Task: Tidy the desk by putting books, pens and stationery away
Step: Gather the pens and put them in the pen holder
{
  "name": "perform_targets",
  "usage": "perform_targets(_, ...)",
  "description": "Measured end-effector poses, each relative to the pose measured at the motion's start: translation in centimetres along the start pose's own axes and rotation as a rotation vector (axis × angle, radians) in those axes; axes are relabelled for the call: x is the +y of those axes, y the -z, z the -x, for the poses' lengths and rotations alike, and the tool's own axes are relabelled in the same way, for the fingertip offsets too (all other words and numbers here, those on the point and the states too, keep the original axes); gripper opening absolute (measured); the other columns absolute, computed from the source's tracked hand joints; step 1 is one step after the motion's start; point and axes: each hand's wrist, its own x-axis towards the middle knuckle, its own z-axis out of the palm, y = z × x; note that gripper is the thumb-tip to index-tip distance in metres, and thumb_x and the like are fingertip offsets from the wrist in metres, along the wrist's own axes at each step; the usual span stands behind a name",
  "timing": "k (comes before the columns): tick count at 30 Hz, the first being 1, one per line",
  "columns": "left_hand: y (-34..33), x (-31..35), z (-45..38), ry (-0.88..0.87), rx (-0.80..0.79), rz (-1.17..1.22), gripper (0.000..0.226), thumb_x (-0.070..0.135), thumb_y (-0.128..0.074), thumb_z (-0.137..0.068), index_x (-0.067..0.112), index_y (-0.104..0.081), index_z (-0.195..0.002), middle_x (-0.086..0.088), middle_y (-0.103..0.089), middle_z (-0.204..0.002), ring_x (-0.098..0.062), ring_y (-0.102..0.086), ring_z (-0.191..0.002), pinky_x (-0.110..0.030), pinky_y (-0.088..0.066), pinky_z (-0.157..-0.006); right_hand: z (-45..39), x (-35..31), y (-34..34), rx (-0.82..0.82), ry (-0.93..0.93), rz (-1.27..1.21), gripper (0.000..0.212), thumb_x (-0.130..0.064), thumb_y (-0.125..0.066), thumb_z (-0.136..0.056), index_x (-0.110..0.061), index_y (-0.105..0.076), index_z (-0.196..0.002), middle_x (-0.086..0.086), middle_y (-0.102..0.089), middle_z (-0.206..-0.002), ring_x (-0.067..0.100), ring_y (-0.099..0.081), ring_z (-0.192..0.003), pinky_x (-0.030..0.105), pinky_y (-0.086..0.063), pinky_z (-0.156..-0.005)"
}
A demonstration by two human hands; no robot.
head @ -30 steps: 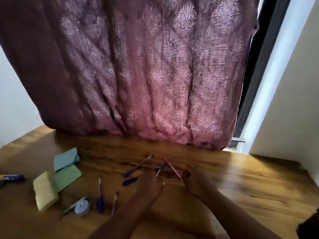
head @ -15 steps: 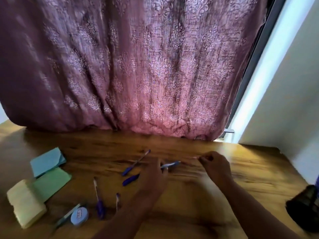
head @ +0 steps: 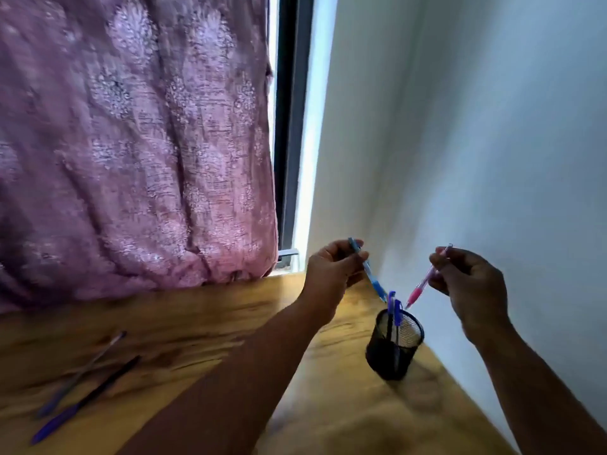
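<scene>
Two pens (head: pixel 394 308) are already stood in the mesh cup (head: pixel 395 348); a blue pen (head: pixel 369 272) is pinched in left hand (head: pixel 331 274) fingers, a pink pen (head: pixel 423 284) in right hand (head: pixel 469 284) fingers, both tips just above the cup; two pens (head: pixel 83 387) left on the worktop (head: pixel 197 323), well left of the fingers.

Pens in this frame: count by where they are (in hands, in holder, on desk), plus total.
In hands: 2, a blue pen in the left hand and a pink pen in the right hand
In the mesh holder: 2 blue-capped pens
On the desk: 2 pens
Total: 6
</scene>
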Motion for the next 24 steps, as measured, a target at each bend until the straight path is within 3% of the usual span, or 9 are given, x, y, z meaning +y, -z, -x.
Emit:
perform_targets(2, -2.5, -2.1, -1.3, 0.039, -0.014, -0.091, 0.017, 0.001, -0.063, -0.087, 0.011, -0.066, -0.100, -0.005, -0.063, -0.084, -0.016, -0.059, -0.078, -0.022, -0.051, -0.070, -0.5, 1.9, 1.6, 0.017, -0.020, 0.029, 0.019, -0.011, -0.069, -0.083, -0.008, -0.069, -0.101, 0.008, -0.068, -0.082, 0.017, -0.064, -0.064, 0.031, -0.060, -0.068)
perform_targets(6, -4.5, -6.6, -3.1, 0.058, -0.005, -0.423, 0.016, 0.007, -0.068, -0.084, 0.012, -0.070, -0.099, -0.009, -0.070, -0.093, -0.017, -0.063, -0.082, -0.031, -0.053, -0.079, -0.8, 5.6, 2.9, -0.022, -0.003, 0.127, 0.029, -0.016, -0.071, -0.082, -0.025, -0.063, -0.108, 0.009, -0.069, -0.082, 0.023, -0.069, -0.072, 0.039, -0.059, -0.070)
perform_targets(10, -4.3, -9.7, -3.6, 0.078, 0.002, -0.670, 0.024, 0.012, -0.073, -0.080, 0.021, -0.069, -0.102, 0.000, -0.072, -0.094, -0.014, -0.069, -0.089, -0.027, -0.057, -0.075, -0.7, 8.3, 3.0, -0.080, 0.054, 0.313, 0.032, -0.025, -0.072, -0.081, -0.033, -0.058, -0.110, -0.003, -0.070, -0.079, 0.012, -0.066, -0.073, 0.025, -0.050, -0.063)
perform_targets(13, -4.0, -10.7, -3.7, 0.081, 0.026, -0.762, 0.021, 0.012, -0.076, -0.076, 0.027, -0.067, -0.088, 0.000, -0.071, -0.089, -0.016, -0.069, -0.088, -0.034, -0.058, -0.078, -0.5, 9.9, 2.8, -0.148, 0.082, 0.392, 0.027, -0.028, -0.069, -0.084, -0.033, -0.060, -0.108, -0.009, -0.070, -0.080, 0.003, -0.064, -0.072, 0.020, -0.047, -0.057)
perform_targets(15, -3.8, -11.3, -3.5, 0.067, 0.020, -0.775, 0.022, 0.011, -0.079, -0.073, 0.028, -0.067, -0.080, 0.000, -0.072, -0.085, -0.015, -0.069, -0.084, -0.038, -0.058, -0.082, -0.3, 10.9, 2.7, -0.184, 0.102, 0.431, 0.027, -0.030, -0.067, -0.084, -0.034, -0.060, -0.111, -0.009, -0.071, -0.082, 0.007, -0.066, -0.074, 0.026, -0.052, -0.061)
perform_targets(18, -3.7, -12.1, -3.0, 0.026, 0.071, -0.879, 0.017, 0.019, -0.080, -0.073, 0.028, -0.067, -0.079, 0.009, -0.067, -0.086, -0.005, -0.061, -0.079, -0.027, -0.053, -0.074, -0.1, 12.3, 2.6, -0.228, 0.112, 0.488, 0.027, -0.030, -0.064, -0.087, -0.033, -0.062, -0.114, -0.006, -0.070, -0.090, 0.012, -0.066, -0.079, 0.028, -0.054, -0.064)
perform_targets(20, -3.4, -12.4, -2.6, -0.032, 0.146, -0.971, 0.020, 0.026, -0.080, -0.071, 0.036, -0.062, -0.073, 0.011, -0.062, -0.087, -0.007, -0.058, -0.083, -0.028, -0.052, -0.076, -0.1, 13.1, 2.5, -0.248, 0.127, 0.535, 0.028, -0.031, -0.062, -0.088, -0.032, -0.063, -0.116, -0.001, -0.069, -0.097, 0.017, -0.064, -0.086, 0.034, -0.055, -0.071)
perform_targets(22, -3.0, -12.3, -2.1, -0.061, 0.188, -0.985, 0.018, 0.032, -0.080, -0.070, 0.033, -0.065, -0.081, 0.010, -0.059, -0.087, -0.010, -0.058, -0.088, -0.032, -0.053, -0.079, 0.0, 13.1, 2.3, -0.245, 0.156, 0.591, 0.033, -0.031, -0.060, -0.089, -0.029, -0.062, -0.122, 0.006, -0.067, -0.105, 0.023, -0.060, -0.093, 0.037, -0.053, -0.078)
perform_targets(24, -2.2, -11.5, -1.3, -0.078, 0.219, -0.990, 0.026, 0.036, -0.080, -0.070, 0.025, -0.068, -0.091, 0.012, -0.058, -0.085, -0.008, -0.057, -0.087, -0.027, -0.050, -0.077, 0.1, 12.4, 1.8, -0.208, 0.207, 0.601, 0.038, -0.032, -0.059, -0.089, -0.023, -0.059, -0.126, 0.010, -0.065, -0.111, 0.029, -0.057, -0.099, 0.040, -0.047, -0.084)
